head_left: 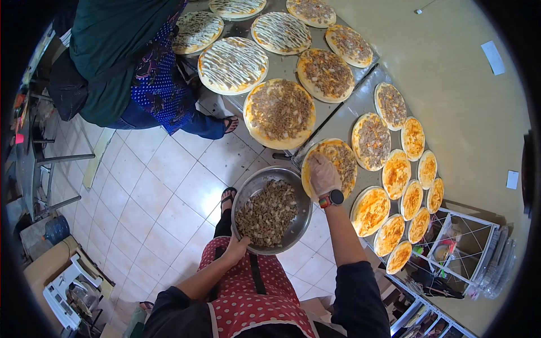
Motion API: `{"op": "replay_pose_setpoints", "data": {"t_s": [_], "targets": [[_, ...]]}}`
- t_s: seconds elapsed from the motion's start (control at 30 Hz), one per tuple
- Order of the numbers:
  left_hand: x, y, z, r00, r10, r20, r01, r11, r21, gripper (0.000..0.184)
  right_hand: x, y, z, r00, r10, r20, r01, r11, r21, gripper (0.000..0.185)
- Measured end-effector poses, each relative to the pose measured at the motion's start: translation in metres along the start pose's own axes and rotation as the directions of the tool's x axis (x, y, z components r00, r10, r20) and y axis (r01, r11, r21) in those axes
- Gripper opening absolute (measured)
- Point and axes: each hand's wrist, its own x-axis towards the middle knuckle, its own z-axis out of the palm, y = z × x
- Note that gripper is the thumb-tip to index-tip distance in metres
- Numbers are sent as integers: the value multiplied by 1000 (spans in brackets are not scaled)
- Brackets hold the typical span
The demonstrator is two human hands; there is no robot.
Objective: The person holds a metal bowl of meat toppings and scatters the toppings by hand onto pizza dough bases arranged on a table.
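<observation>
My left hand grips the near left rim of a steel bowl, fingers closed around its edge. Chopped brown and pale filling fills much of the bowl, held just above my apron. In a clear plastic glove, my right hand is over the left part of a pizza, at its topping. That pizza is partly covered with the same chopped filling, with orange sauce showing. The glove and the angle hide how its fingers are bent. Left of it lies a larger pizza heaped with filling.
Sauced pizza bases line the metal table on the right. White-striped pizzas lie at the far end, where another person stands on the left. A wire rack stands at lower right, a white scale at lower left.
</observation>
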Motion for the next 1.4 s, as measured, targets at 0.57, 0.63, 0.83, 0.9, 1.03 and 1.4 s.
{"op": "replay_pose_setpoints", "data": {"t_s": [0.57,0.63,0.83,0.9,1.03,1.4], "targets": [[-1,9,6,999,-32,-5,32,999,-17,52,-92,-39,22,972,-191,137,152,955,253,34],[-4,10,9,999,-41,-11,41,999,-1,53,-107,-58,31,942,-139,306,36,947,319,33],[-4,-4,9,997,-60,-47,56,994,-95,48,-132,-85,44,844,2,537,-169,951,261,41],[-10,2,14,993,-47,-104,36,994,-105,29,-134,-83,48,754,-30,657,-239,918,317,35],[-9,-7,11,997,-50,-56,45,995,-84,28,-132,-63,32,820,49,570,-356,823,442,28],[-10,10,19,996,-77,-53,73,996,-60,33,-87,-8,-9,862,153,482,-441,696,567,15]]}}
